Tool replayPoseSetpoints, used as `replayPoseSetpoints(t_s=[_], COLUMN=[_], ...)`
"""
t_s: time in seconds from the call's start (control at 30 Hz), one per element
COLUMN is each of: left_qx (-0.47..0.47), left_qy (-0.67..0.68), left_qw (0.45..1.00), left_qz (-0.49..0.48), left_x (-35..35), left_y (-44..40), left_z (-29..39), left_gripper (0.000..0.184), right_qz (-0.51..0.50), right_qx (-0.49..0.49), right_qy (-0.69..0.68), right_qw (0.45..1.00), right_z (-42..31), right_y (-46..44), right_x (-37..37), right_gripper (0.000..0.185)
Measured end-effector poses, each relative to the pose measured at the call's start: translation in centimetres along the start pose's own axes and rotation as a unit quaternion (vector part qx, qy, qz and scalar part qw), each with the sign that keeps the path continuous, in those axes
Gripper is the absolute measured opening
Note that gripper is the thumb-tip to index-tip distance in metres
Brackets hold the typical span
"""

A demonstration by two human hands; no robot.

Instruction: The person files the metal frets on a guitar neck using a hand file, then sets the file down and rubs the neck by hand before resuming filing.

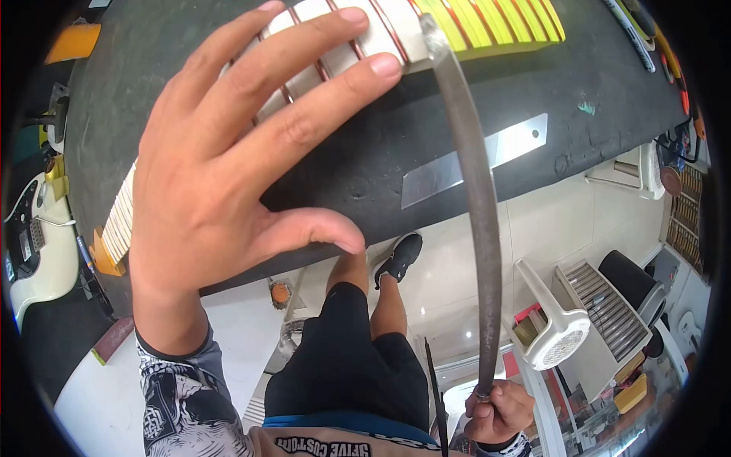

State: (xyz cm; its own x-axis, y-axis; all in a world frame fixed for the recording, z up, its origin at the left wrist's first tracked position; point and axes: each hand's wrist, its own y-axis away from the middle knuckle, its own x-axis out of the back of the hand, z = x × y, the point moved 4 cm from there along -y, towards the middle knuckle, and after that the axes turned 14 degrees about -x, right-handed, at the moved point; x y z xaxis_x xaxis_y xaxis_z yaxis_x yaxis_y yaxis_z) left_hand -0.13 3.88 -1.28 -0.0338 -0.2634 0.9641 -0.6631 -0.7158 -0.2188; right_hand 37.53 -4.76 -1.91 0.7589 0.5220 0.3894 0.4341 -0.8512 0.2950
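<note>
Landmark: the striped block [464, 30], white and yellow with copper-coloured bands, at the far side of the black bench [335, 183] from the worker.

Right hand [500, 415]: nearest the body, well short of the block; fingers curled shut around the near end of a long metal tool [480, 206]. Tool runs away from the worker; far tip overlaps the block where white meets yellow, contact uncertain.

Left hand [205, 175]: palm down, fingers spread, thumb out, grasping nothing; fingertips over the block's white section, pressure impossible to judge.

Flat shiny strip [518, 142], holed at one end: bench top, nearer the worker than the block. Second striped piece [120, 221]: left of the block, beside the left wrist. Marker [630, 34]: right of the block.
</note>
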Motion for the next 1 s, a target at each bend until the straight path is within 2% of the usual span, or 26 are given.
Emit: replayPoseSetpoints(t_s=[0.1, 0.23, 0.33, 0.43, 0.5, 0.53, 0.6, 0.67, 0.73, 0.8, 0.83, 0.9, 1.0], left_qx=[0.088, 0.096, 0.093, 0.094, 0.035, -0.023, -0.069, -0.047, -0.027, -0.033, -0.048, -0.013, 0.086], left_qy=[0.047, 0.046, 0.052, 0.060, 0.029, -0.004, -0.029, -0.016, 0.000, 0.006, 0.003, 0.028, 0.082], left_qw=[0.995, 0.994, 0.994, 0.993, 0.999, 0.999, 0.995, 0.998, 1.000, 0.999, 0.999, 0.999, 0.992], left_qz=[-0.029, -0.035, -0.030, -0.032, -0.001, 0.035, 0.064, 0.041, 0.001, -0.005, 0.016, 0.010, -0.040], left_x=[1.1, 1.2, 1.1, 1.1, 0.5, -0.8, -1.8, -1.2, -0.1, -0.2, -0.7, -0.6, 1.3], left_y=[-1.6, -1.6, -1.7, -1.5, -0.7, 0.5, 2.2, 1.8, 0.8, 0.8, 1.0, 0.7, -1.6], left_z=[1.4, 1.5, 1.3, 1.3, 0.6, -0.8, -1.2, -0.8, -0.4, -0.5, -1.0, -0.7, 1.1], left_gripper=[0.095, 0.095, 0.095, 0.096, 0.097, 0.097, 0.098, 0.098, 0.098, 0.097, 0.096, 0.095, 0.092], right_qz=[-0.013, 0.003, -0.024, -0.032, -0.014, -0.005, -0.003, -0.035, -0.005, -0.005, -0.004, -0.001, -0.013], right_qx=[0.016, 0.047, 0.045, 0.061, 0.062, 0.062, 0.067, 0.044, 0.073, 0.089, 0.092, 0.100, 0.055], right_qy=[0.041, 0.075, 0.002, 0.049, 0.093, 0.117, 0.156, 0.064, 0.046, 0.044, 0.043, 0.042, 0.042], right_qw=[0.999, 0.996, 0.999, 0.996, 0.994, 0.991, 0.985, 0.996, 0.996, 0.995, 0.995, 0.994, 0.998], right_z=[-0.7, -1.0, -2.0, -3.2, -3.3, -3.5, -5.1, -6.3, -7.8, -8.9, -8.6, -8.1, -6.0], right_y=[-1.0, -1.1, -1.4, -2.1, -2.6, -3.2, -6.2, -10.7, -14.5, -16.7, -16.5, -15.9, -10.7], right_x=[-0.3, -0.4, -0.2, 0.2, -0.3, -0.7, -1.8, -3.1, -4.4, -5.2, -5.1, -5.0, -3.4], right_gripper=[0.038, 0.041, 0.035, 0.036, 0.041, 0.044, 0.048, 0.044, 0.046, 0.038, 0.039, 0.040, 0.046])
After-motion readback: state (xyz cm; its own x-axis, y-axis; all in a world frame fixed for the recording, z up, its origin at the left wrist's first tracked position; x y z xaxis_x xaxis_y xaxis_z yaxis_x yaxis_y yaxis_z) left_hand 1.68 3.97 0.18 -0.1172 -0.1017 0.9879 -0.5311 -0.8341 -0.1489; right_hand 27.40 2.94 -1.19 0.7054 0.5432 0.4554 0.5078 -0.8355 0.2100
